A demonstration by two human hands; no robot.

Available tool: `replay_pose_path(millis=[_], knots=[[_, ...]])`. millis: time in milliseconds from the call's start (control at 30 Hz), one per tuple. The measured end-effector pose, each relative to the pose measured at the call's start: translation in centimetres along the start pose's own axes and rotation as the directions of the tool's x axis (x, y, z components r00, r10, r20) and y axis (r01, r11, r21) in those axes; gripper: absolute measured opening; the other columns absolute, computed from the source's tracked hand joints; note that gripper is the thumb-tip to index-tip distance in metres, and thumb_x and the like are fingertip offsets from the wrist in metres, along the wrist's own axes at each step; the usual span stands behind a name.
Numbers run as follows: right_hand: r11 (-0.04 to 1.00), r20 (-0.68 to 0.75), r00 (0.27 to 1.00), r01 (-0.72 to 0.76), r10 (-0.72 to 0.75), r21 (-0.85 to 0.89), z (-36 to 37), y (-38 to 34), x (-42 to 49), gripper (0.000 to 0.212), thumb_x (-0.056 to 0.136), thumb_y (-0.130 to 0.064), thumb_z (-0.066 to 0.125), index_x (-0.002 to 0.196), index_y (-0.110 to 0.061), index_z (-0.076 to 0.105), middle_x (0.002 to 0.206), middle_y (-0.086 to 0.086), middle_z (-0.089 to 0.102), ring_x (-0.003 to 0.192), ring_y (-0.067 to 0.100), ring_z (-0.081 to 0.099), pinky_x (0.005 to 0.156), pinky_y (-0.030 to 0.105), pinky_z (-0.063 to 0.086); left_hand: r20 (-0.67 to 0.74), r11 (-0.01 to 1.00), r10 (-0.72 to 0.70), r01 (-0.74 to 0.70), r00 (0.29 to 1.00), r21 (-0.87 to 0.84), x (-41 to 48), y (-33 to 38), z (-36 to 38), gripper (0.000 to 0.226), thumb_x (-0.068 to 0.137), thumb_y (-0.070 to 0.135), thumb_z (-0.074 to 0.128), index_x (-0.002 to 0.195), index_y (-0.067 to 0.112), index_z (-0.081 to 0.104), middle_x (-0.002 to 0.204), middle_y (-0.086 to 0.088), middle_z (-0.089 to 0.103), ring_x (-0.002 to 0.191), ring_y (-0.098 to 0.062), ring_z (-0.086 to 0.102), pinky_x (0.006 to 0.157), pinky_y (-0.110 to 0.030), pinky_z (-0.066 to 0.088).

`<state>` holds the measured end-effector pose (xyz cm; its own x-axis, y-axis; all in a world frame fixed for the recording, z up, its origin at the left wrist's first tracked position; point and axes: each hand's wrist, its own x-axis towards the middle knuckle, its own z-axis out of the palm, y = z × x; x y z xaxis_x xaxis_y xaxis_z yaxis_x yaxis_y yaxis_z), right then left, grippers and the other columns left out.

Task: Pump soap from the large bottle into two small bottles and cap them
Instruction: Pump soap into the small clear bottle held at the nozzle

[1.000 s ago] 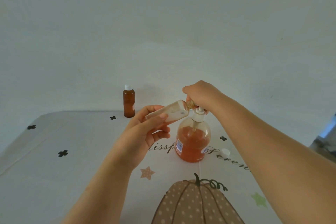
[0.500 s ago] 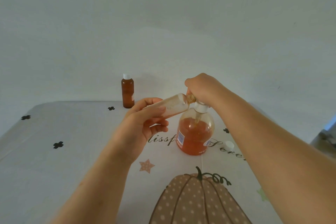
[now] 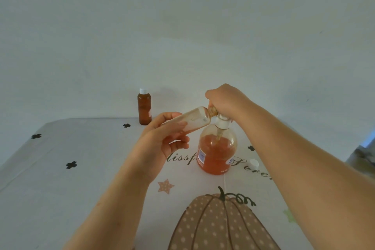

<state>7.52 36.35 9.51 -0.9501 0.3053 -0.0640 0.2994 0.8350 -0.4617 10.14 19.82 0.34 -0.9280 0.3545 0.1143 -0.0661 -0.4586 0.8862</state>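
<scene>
Printed cloth (image 3: 81, 199) with a dotted pumpkin (image 3: 221, 227) bears the rounded, clear large bottle (image 3: 216, 156) of orange soap. The left hand (image 3: 162, 142) grips a tilted translucent small bottle (image 3: 191, 121), its neck beneath the right hand (image 3: 225, 99), which curls over the white pump head (image 3: 223, 123). Beyond, a capped amber bottle (image 3: 144, 107) stands upright.

Left hand (image 3: 164, 144) holds small bottle (image 3: 194, 121) at pump (image 3: 223, 122) under right hand (image 3: 225, 99).

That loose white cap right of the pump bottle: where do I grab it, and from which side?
I'd pinch the white cap across its side wall, coming straight down from above. It is low and round, lying flat on the tablecloth clear of the pump bottle, so only its rim offers a hold.
</scene>
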Motion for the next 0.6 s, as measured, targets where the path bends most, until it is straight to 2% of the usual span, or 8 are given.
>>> replay_pose_path(millis=[67,167,300,433,533,600], knots=[[1.000,0.015,1.000,0.012,-0.012,-0.008,-0.2,-0.4,-0.4,0.031,0.094,-0.011,0.040,0.106,0.000,0.066,0.088,0.013,0.060,0.073,0.026,0.052,0.073,0.033,0.047,0.000,1.000,0.004,-0.004,1.000,-0.010,0.0,0.1,0.1,0.019,0.076,0.009,0.073,0.094,0.009,0.066,0.088,-0.013,0.065,0.067,-0.022,0.063,0.061,-0.029,0.055],[0.999,0.060,0.998,-0.005,0.008,-0.042,-0.7,-0.9,-0.4,0.033,0.100,-0.008,0.039,0.115,0.005,0.064,0.101,0.015,0.065,0.086,0.031,0.061,0.086,0.037,0.052,0.000,1.000,0.008,-0.008,1.000,-0.011,0.0,0.2,0.2,0.023,0.074,0.015,0.071,0.096,0.008,0.064,0.087,-0.012,0.067,0.068,-0.022,0.063,0.061,-0.029,0.054],[0.988,0.093,0.995,-0.006,0.021,-0.154,-0.8,-1.2,-0.4,0.031,0.099,-0.006,0.041,0.112,0.005,0.067,0.110,0.022,0.067,0.097,0.037,0.066,0.090,0.041,0.055,0.006,1.000,0.008,-0.008,1.000,-0.013,-0.2,0.3,0.3,0.025,0.074,0.015,0.071,0.097,0.007,0.064,0.088,-0.012,0.067,0.068,-0.022,0.063,0.060,-0.029,0.055],[0.981,0.137,0.991,0.021,0.006,-0.193,-0.7,-1.2,-0.5,0.027,0.098,-0.009,0.047,0.106,0.003,0.070,0.092,0.019,0.058,0.081,0.031,0.055,0.084,0.040,0.053,0.007,1.000,0.007,-0.007,1.000,-0.005,-0.2,0.3,0.2,0.025,0.074,0.015,0.070,0.098,0.007,0.064,0.089,-0.013,0.067,0.068,-0.022,0.063,0.061,-0.029,0.055],[0.983,0.141,0.989,0.058,-0.034,-0.172,-0.9,-1.1,-0.7,0.031,0.099,-0.009,0.042,0.097,0.004,0.070,0.086,0.019,0.054,0.079,0.031,0.052,0.078,0.038,0.051,0.009,1.000,0.008,-0.008,1.000,-0.002,-0.2,0.4,0.2,0.024,0.074,0.015,0.070,0.095,0.008,0.065,0.088,-0.012,0.067,0.067,-0.022,0.063,0.060,-0.029,0.055],[0.981,0.136,0.989,0.080,-0.056,-0.176,-0.9,-1.0,-1.0,0.034,0.099,-0.007,0.040,0.103,0.007,0.071,0.083,0.019,0.054,0.079,0.032,0.053,0.081,0.039,0.052,0.005,1.000,0.004,-0.004,1.000,-0.002,-0.1,0.3,0.2,0.023,0.073,0.015,0.071,0.095,0.008,0.065,0.085,-0.012,0.067,0.066,-0.022,0.063,0.060,-0.029,0.055]])
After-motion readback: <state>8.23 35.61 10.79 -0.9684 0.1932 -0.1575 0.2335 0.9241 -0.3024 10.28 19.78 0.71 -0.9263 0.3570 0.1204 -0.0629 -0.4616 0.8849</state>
